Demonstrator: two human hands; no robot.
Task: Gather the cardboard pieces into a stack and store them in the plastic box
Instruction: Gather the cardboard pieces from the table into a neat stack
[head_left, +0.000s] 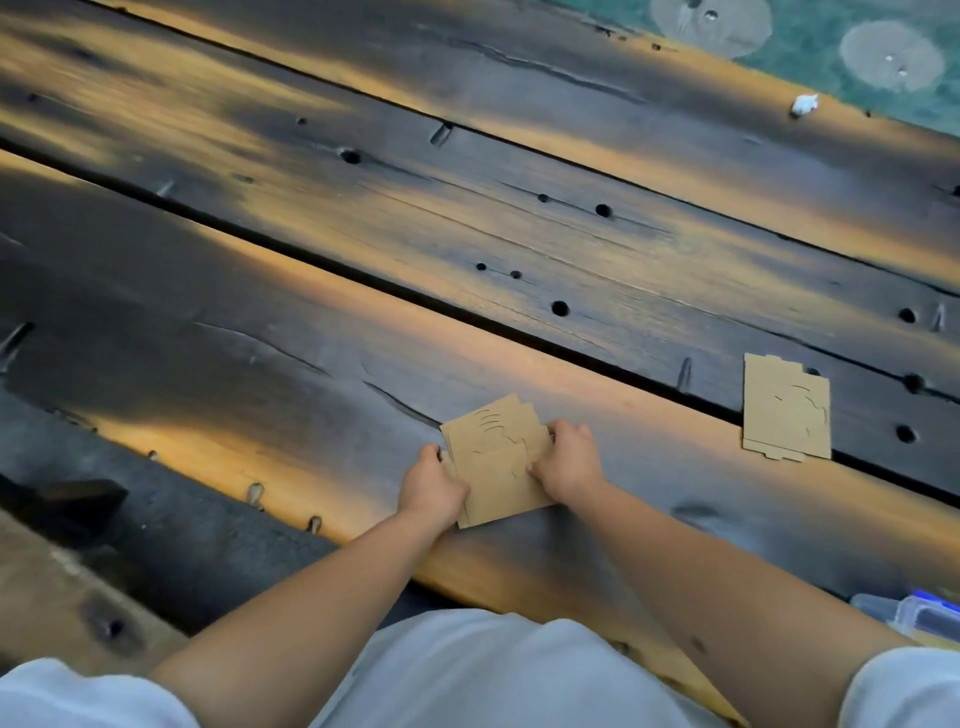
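Both of my hands are on a small stack of cardboard pieces (496, 462) lying on the dark wooden table (260, 338): my left hand (434, 486) grips its left edge, my right hand (569, 460) pinches its right edge. Well apart to the right, another stack of cardboard (785, 408) lies flat across a gap between planks. At the lower right edge, a corner of the plastic box (914, 616) shows beside my right forearm.
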